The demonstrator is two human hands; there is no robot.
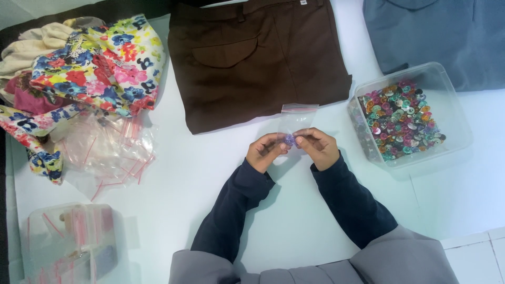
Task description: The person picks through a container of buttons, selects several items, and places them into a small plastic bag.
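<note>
With both hands meeting over the table (294, 221), left hand (265, 151) and right hand (317, 147) pinch a small purple button (289, 139) inside a clear zip bag (295, 118), just below the brown trousers (252, 58). Looks like bagging step. Button tub (407, 118) sits right; spare bags (108, 147) left.

White flat bench (294, 221) fills most of view, evenly lit, soft shadows. Pale tiled floor (473, 257) shows at near right corner. Dark strip (4, 210) along left edge, unclear what.
</note>
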